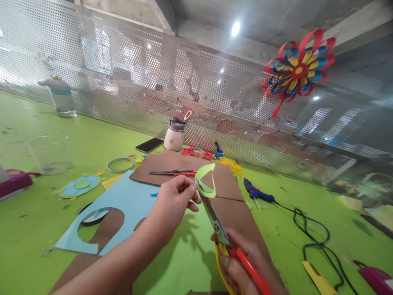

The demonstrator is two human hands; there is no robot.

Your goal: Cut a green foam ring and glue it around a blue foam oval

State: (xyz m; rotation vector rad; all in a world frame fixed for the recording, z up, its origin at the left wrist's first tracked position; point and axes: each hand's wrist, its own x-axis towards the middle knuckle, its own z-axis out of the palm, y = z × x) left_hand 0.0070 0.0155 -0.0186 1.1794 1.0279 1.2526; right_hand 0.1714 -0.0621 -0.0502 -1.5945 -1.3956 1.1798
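While right hand (241, 256) holds scissors (215, 221), perforated screen (196, 84) backs green table (100, 139).

Legible text, brands, numbers, signs: none. Pale pink bottle (174, 138) on green desk (95, 143): small brown mark (172, 141) on front, too small to read; whether lettering or picture, cannot be told.

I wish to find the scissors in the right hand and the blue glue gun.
Scissors (217, 228): head view, metal near the pivot.
Blue glue gun (258, 194): head view, middle of its body.
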